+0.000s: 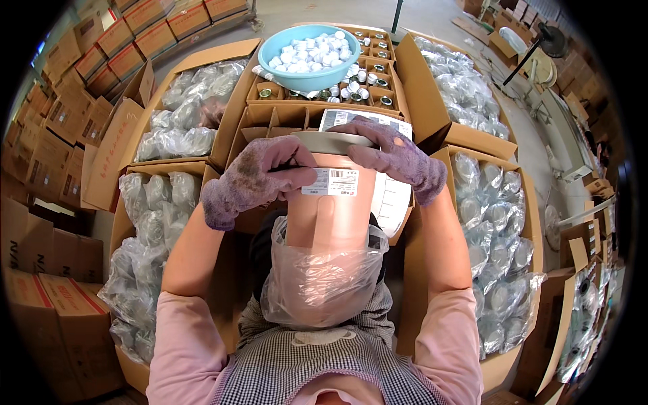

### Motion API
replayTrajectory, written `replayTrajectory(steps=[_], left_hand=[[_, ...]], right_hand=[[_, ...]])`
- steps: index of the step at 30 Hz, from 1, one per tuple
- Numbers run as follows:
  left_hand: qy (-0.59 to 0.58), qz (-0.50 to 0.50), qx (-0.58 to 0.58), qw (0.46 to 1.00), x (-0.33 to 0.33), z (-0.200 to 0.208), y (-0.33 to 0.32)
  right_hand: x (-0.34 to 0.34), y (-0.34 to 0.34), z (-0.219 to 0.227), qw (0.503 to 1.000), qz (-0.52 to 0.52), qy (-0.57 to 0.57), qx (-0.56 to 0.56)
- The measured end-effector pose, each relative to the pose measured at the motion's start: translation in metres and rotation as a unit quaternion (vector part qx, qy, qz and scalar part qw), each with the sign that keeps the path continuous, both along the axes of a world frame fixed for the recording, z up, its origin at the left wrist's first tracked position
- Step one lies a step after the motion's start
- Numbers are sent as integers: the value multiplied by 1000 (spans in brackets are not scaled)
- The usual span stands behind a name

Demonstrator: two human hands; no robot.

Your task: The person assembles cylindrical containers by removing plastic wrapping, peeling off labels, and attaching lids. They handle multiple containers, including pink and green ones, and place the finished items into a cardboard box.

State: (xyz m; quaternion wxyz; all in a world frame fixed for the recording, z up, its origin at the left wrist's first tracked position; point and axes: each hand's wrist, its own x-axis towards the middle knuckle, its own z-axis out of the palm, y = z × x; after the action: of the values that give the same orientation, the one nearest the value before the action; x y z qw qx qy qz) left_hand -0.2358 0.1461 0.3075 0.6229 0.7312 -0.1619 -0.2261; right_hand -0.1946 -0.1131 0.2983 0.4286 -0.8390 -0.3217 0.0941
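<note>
Upright in front of my body stands a pink cylindrical container (324,226) with a grey lid or rim (329,142). A clear plastic bag (324,290) is bunched around its lower part. My left hand (255,174), in a stained purple glove, is closed at the left edge of a white barcode label (341,182) on the container's upper side. My right hand (398,158), gloved alike, curls over the right of the grey rim, gripping it. Behind the container and to its right lies a white printed sheet (393,209), partly hidden.
A blue basin (265,64) of white caps rests on a divided carton (398,101) holding several metal-topped items. Open cartons of plastic-wrapped items flank me at left (209,177) and right (439,158). Stacked boxes (67,324) stand farther left; a black stand (520,66) is at far right.
</note>
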Motion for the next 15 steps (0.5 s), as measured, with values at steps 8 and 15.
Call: replayTrajectory(steps=[8, 15], left_hand=[[-12, -21, 36, 999, 7, -2, 0], [-3, -24, 10, 1000, 8, -2, -1]], right_hand=[[1, -3, -1, 998, 26, 30, 39], [-1, 0, 5, 999, 13, -3, -33]])
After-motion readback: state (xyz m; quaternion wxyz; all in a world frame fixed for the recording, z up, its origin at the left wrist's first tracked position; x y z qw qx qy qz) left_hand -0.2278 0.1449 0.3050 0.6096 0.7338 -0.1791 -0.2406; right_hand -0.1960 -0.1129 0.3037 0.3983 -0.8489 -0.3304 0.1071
